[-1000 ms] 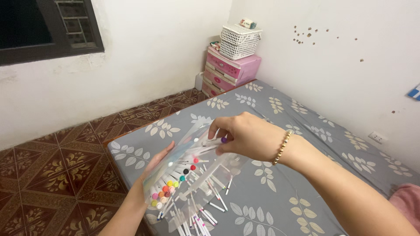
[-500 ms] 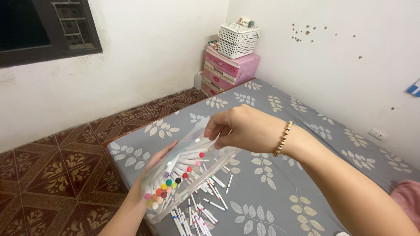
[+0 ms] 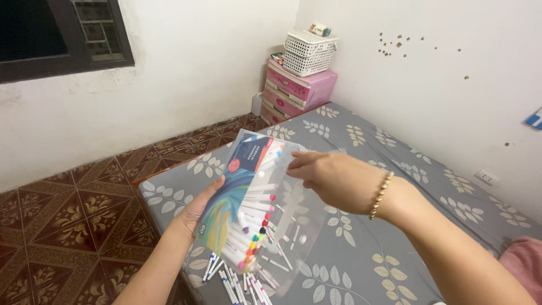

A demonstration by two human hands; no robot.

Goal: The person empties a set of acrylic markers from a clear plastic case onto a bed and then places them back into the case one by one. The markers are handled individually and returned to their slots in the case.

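Your left hand grips the clear marker pouch from beneath. Your right hand pinches its open side. Loose markers lie on the bed.

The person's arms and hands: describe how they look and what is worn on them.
Both forearms are bare, with no sleeves in view. The right hand has a bracelet of round gold-coloured beads at the wrist. The left hand shows no jewellery or watch on what is visible; part of it is hidden. No gloves on either hand.
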